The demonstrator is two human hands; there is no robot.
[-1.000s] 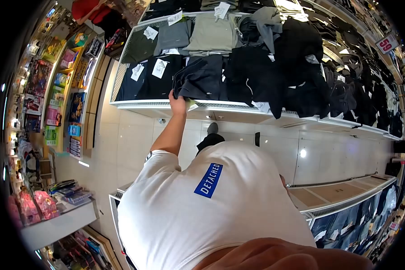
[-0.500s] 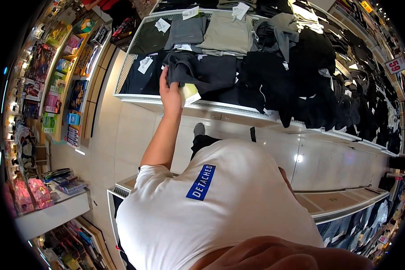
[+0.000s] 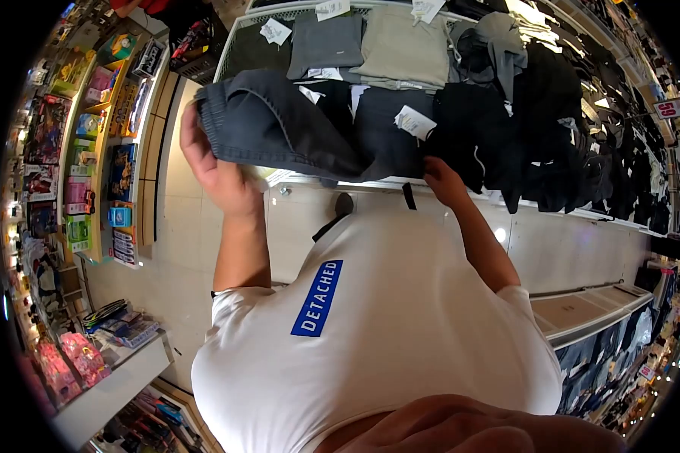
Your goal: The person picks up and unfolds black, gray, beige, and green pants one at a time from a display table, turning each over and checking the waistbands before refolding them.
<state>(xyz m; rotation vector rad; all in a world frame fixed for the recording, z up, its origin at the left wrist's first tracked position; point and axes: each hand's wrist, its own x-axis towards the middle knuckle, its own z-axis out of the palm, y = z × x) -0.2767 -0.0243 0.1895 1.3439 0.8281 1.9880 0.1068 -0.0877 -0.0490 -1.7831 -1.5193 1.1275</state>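
Note:
Dark grey pants [image 3: 279,132] with a gathered elastic edge stretch across the front of the display table, raised at their left end. My left hand [image 3: 219,170] is closed on that elastic edge, its thumb beneath the cloth and a pale tag partly hidden beside the wrist. At the other end, my right hand [image 3: 444,181] has its fingers curled against the pants' lower right corner. A white paper tag [image 3: 415,121] lies on the dark cloth close above my right hand.
Folded grey pants [image 3: 326,44] and beige pants [image 3: 404,45] lie behind, with black garments [image 3: 472,136] to the right. A shelf of boxed toys [image 3: 121,162] stands left across the tiled floor [image 3: 177,249]. A person in red [image 3: 159,9] is at top left.
My left hand has lifted the pants' elastic end up and to the left, spreading the cloth. My right hand has come up from beside my body to the pants' right end.

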